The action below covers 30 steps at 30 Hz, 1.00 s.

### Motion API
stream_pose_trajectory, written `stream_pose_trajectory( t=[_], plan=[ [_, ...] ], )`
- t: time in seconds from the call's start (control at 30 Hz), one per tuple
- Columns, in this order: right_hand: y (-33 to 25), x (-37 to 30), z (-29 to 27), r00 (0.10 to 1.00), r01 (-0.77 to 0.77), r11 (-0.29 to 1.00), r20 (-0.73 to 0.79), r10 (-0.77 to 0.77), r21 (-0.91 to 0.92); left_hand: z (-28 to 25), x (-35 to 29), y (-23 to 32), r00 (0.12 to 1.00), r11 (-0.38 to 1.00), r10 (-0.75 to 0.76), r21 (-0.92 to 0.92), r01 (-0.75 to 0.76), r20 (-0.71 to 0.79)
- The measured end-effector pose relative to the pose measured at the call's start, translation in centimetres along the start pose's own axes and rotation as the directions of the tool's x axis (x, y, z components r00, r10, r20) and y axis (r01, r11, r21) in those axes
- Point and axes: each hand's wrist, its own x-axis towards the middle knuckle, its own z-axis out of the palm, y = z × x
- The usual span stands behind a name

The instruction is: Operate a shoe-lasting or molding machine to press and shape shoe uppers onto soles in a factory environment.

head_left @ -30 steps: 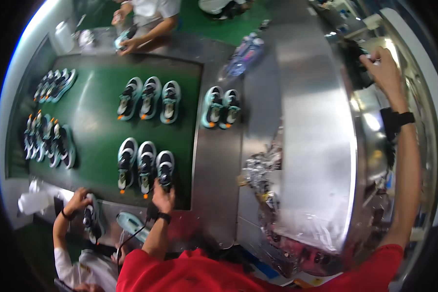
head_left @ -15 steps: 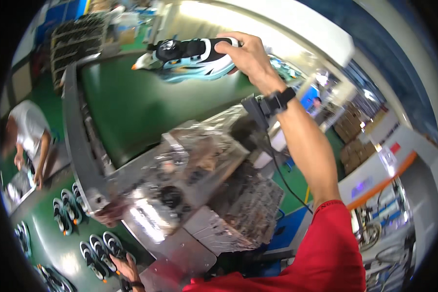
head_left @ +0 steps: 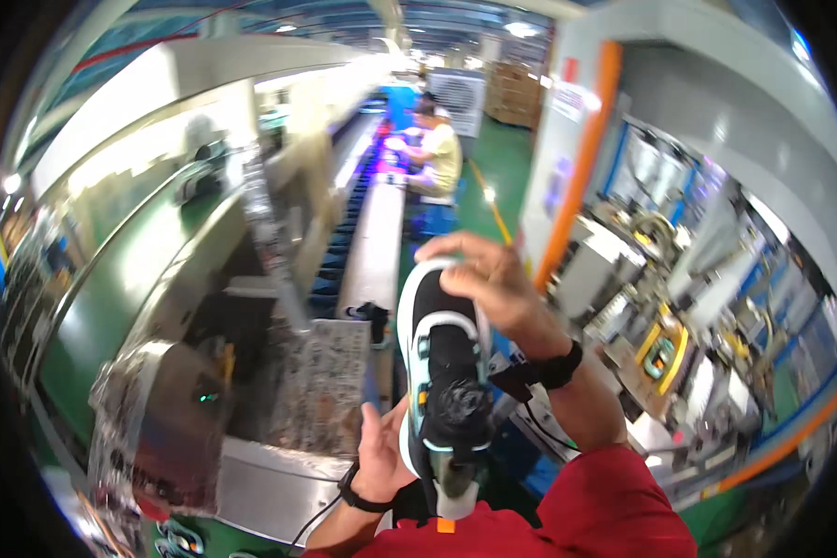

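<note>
A black and white sports shoe [head_left: 451, 358] with pale blue trim is held in front of my chest, toe pointing away and heel towards me. My right hand [head_left: 498, 288] grips it at the toe, thumb on the upper and forefinger around the tip. Beside the heel, on the shoe's left, is my left hand [head_left: 381, 456]. Its thumb stands up, apart from the shoe, while its other fingers go behind the shoe and are mostly hidden. Black bands circle both wrists, and a dark boxy device [head_left: 516, 379] sits at the right one.
A plastic-wrapped metal machine [head_left: 163, 428] stands at left, with a green conveyor belt [head_left: 112, 312] beyond. Ahead, a person in a yellow shirt [head_left: 437, 158] works beside a long line [head_left: 377, 237]. On the right, an orange-edged machine [head_left: 577, 177] stands near a yellow fixture [head_left: 679, 358].
My view has swung right. The shoe has come from above the green belt to my chest, its toe turned away. My left hand has left the row of shoes and come beside the heel.
</note>
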Motion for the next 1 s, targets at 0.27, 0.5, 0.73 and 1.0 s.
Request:
stream_pose_trajectory(
  t=[0.27, 0.5, 0.73, 1.0],
  plan=[
    [5.2, -22.8, -14.7, 0.860, -0.165, 0.975, -0.462, 0.215, 0.147, 5.1, 12.3, -15.2, 0.984, 0.983, -0.175, 0.061, 0.176, -0.019],
    [7.7, -37.4, -22.3, 0.252, -0.370, 0.892, -0.895, 0.367, 0.261, 12.0, 19.9, -32.1, 0.958, 0.532, -0.254, 0.847, 0.025, 0.132],
    [4.2, -49.6, -29.3, -0.111, -0.277, 0.952, -0.988, 0.104, 0.131, 15.1, 32.7, -47.0, 0.847, 0.509, -0.498, 0.853, 0.112, 0.186],
    [0.7, -56.9, -27.8, -0.417, -0.432, 0.901, -0.893, -0.169, 0.031, 10.9, 47.3, -64.7, 0.950, -0.120, -0.303, 0.986, -0.113, 0.072]
  ],
)
